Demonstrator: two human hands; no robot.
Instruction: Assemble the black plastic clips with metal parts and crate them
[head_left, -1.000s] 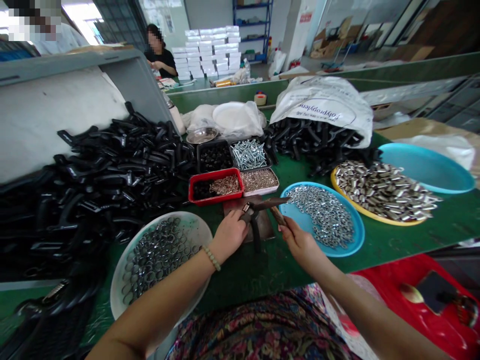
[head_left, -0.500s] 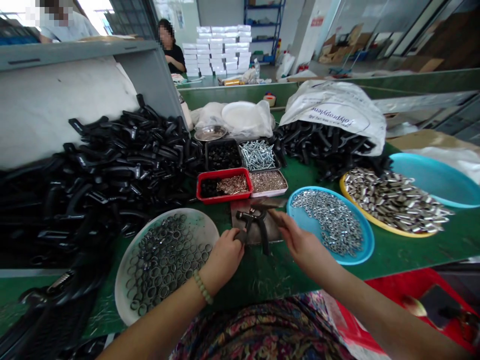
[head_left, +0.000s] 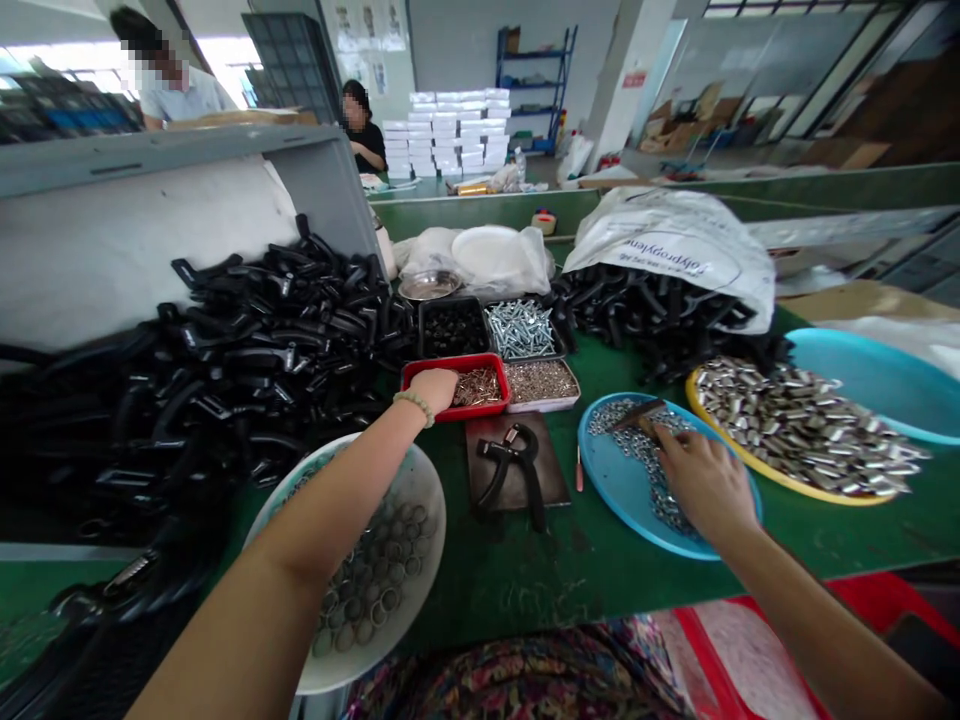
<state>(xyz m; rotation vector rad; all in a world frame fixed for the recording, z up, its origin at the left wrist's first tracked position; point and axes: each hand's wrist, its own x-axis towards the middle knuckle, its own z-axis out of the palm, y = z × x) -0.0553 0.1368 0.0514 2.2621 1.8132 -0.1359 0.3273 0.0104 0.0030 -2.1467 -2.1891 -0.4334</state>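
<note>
Left hand [head_left: 433, 390] sits narrow-gripped in the red tray [head_left: 495, 401] of brass bits [head_left: 477, 389], right hand [head_left: 705, 485] curls over nuts [head_left: 637, 450] on the blue plate [head_left: 600, 500], holds unclear, and a rushed grab could scatter nuts across the counter [head_left: 480, 585].

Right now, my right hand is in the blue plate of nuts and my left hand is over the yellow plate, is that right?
Not quite: the left hand is at the red tray, not over the yellow plate, as the head view shows. The right hand is in the blue plate of nuts, as you said.
</note>
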